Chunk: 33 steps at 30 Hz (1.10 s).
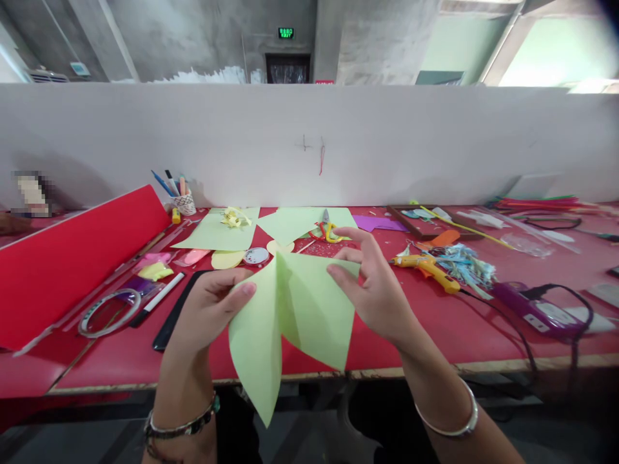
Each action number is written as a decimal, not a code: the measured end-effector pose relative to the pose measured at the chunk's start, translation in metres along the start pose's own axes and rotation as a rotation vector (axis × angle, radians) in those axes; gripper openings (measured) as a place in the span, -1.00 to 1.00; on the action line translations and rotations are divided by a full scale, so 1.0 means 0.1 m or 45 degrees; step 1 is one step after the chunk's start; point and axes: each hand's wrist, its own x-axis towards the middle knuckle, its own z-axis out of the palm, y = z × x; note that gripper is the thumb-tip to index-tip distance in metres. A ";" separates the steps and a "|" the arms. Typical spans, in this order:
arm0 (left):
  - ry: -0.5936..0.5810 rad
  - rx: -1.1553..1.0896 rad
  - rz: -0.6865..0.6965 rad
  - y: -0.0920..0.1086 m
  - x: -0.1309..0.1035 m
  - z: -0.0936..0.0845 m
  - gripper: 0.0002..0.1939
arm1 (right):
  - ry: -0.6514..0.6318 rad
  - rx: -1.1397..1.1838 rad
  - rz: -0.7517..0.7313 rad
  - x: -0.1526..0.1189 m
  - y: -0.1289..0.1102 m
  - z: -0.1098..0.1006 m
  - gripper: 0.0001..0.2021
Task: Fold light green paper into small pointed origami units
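Note:
A pale green sheet of paper [314, 309], creased down its middle, is held up above the front edge of the table. My left hand [213, 306] pinches its left side between thumb and fingers. My right hand [370, 283] grips the upper right edge, thumb in front and fingers partly behind the paper. The two halves spread apart from the crease, and a pointed lower corner hangs past the table edge. Just behind the paper lie scissors [330, 233] with red and yellow handles, near more green sheets [220, 232].
On the right are a yellow glue gun [425, 267], a purple power strip [539, 312] and a brown tray [425, 225]. To the left lie a red board [82, 264], a tape roll [110, 314], a marker [157, 299] and a pen cup [185, 203]. A white partition [242, 142] stands behind.

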 end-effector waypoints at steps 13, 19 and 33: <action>-0.005 0.742 0.459 0.09 0.04 0.41 -0.63 | -0.252 0.094 -0.412 -0.11 -0.16 -0.06 -0.60; 0.119 0.419 0.244 0.16 0.03 0.49 -0.70 | -0.183 0.205 -0.408 -0.11 -0.12 -0.07 -0.63; 0.255 0.247 0.063 0.13 0.05 0.37 -0.61 | -0.023 0.035 -0.026 -0.02 -0.06 -0.04 -0.74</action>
